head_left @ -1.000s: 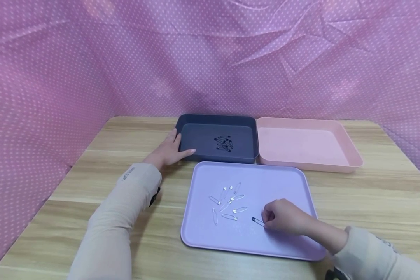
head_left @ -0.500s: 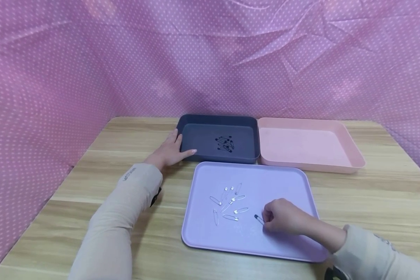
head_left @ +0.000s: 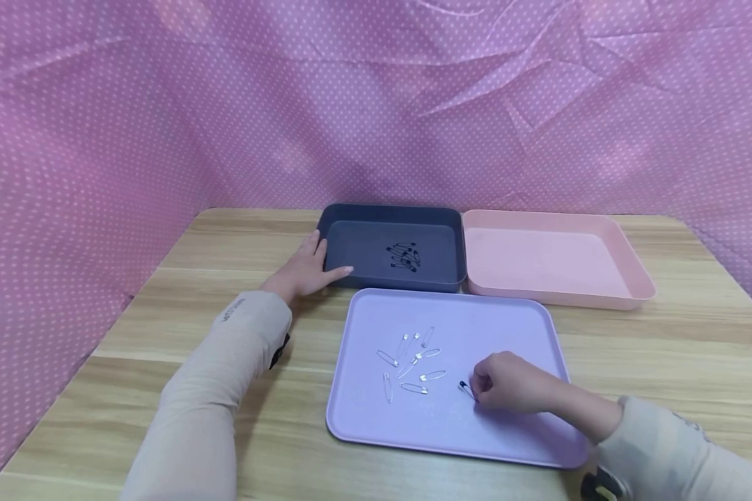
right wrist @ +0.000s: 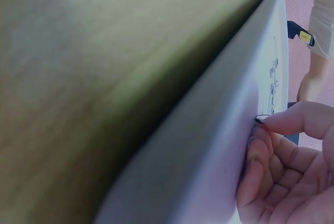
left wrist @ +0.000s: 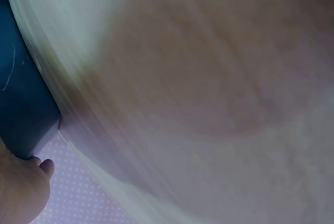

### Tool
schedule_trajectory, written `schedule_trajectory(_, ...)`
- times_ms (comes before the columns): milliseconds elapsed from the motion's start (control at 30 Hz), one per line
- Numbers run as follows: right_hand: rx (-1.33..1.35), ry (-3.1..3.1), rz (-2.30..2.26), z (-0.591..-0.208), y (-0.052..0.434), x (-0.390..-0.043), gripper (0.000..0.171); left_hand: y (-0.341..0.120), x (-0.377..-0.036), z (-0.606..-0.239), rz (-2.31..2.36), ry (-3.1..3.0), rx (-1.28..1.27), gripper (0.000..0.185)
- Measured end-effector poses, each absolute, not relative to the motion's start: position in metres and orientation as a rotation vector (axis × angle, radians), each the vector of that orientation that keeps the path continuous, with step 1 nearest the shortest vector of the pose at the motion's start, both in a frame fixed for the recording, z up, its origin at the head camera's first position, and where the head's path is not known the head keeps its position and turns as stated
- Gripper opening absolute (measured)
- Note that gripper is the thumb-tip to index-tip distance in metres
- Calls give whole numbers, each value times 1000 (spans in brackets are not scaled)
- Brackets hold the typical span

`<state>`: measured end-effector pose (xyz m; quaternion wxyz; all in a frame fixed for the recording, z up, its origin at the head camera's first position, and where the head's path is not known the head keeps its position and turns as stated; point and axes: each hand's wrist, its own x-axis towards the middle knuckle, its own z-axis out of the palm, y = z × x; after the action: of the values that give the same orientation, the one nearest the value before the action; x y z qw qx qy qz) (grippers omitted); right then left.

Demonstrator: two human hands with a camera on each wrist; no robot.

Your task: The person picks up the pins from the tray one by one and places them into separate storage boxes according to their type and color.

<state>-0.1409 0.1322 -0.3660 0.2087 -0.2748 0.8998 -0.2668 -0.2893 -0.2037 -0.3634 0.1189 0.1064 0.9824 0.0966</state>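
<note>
My right hand [head_left: 510,383] pinches a black safety pin [head_left: 466,389] between thumb and fingertips, low over the right half of the lilac tray [head_left: 401,424]. In the right wrist view the pin's dark end [right wrist: 259,121] pokes out at the thumb tip, while the other fingers curl close to the tray. To the pin's left lie several silver safety pins [head_left: 414,388]. My left hand [head_left: 301,270] rests at the near left corner of the dark blue tray [head_left: 357,250], fingers spread along its side and thumb over the front rim. Several black safety pins [head_left: 404,257] are heaped in that tray.
A pink tray [head_left: 539,268] stands right beside the dark one, both behind the lilac tray. All three are on a wood-grain table [head_left: 276,431]. Pink polka-dot cloth [head_left: 376,104] hangs behind and at the sides.
The black safety pin has turned and drawn back towards my right fingertips, so less of it sticks out. My left hand has stayed at the dark tray.
</note>
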Motion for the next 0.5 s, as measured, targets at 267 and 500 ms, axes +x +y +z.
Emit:
schedule_trajectory(267,-718,2388,-846,-359,135,-149,14,-205,-290,-365,273,2874,313,103)
schedule_trajectory(500,-712,2295,-944,-350,133,-159,12,-204,-289,-364,272,2878,312,102)
